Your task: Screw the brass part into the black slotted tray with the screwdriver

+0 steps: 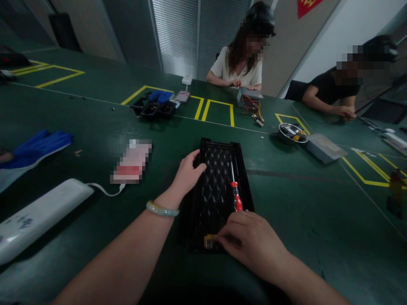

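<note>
A long black tray-like panel (213, 199) with a raised diamond pattern lies lengthwise in front of me. My left hand (188, 173) rests against its left rim, thumb and forefinger stretched and apart. My right hand (249, 237) is over the panel's near right corner, with thumb and fingers pinched on a small part with yellow tape (210, 240) at the near end. Whether that part is fixed to the panel I cannot tell. A screwdriver (235, 192) with a red and black handle lies on the panel, its handle end partly behind my right hand.
Left of me are a white power bank (54, 214), a cabled phone (132, 161) and a blue glove (41, 146). Farther off are black trays (152, 111), a metal bowl of parts (292, 133) and a grey box (326, 148). Two people sit across the green table (305, 212).
</note>
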The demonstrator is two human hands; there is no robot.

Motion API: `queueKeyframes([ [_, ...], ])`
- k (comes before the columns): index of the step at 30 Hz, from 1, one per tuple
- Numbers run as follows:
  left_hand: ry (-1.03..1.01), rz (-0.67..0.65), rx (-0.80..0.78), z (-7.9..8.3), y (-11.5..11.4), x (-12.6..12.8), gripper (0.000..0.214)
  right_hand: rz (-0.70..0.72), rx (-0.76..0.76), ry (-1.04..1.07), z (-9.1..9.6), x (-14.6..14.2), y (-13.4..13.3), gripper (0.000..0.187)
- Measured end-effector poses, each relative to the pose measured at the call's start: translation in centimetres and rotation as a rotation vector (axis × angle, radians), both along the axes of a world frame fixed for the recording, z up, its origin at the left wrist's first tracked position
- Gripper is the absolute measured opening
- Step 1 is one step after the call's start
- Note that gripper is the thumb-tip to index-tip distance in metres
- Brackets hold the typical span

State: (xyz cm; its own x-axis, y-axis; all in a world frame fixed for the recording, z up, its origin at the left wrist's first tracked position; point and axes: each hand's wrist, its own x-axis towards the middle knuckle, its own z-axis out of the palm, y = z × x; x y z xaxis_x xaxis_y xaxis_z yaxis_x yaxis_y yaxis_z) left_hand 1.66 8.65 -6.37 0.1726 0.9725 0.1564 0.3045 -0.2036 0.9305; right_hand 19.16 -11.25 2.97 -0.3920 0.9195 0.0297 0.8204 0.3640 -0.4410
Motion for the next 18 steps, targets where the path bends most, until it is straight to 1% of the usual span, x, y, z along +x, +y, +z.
queueKeyframes([
  [3, -0.006, 0.000, -0.008, 0.02, 0.00, 0.03, 0.059, 0.011, -0.024, -0.014, -0.17, -0.20, 0.04, 0.007],
  [9, -0.015, -0.006, 0.006, 0.09, -0.03, 0.06, 0.059, 0.036, 0.003, -0.026, -0.69, -0.45, 0.24, 0.006],
  [14, 0.013, -0.009, 0.005, 0.22, -0.08, 0.03, 0.060, 0.027, -0.021, -0.020, -0.64, -0.36, 0.27, 0.007],
  [18, 0.027, -0.003, 0.036, 0.16, -0.07, 0.07, 0.060, 0.041, -0.021, -0.028, -0.58, -0.27, 0.29, 0.007],
])
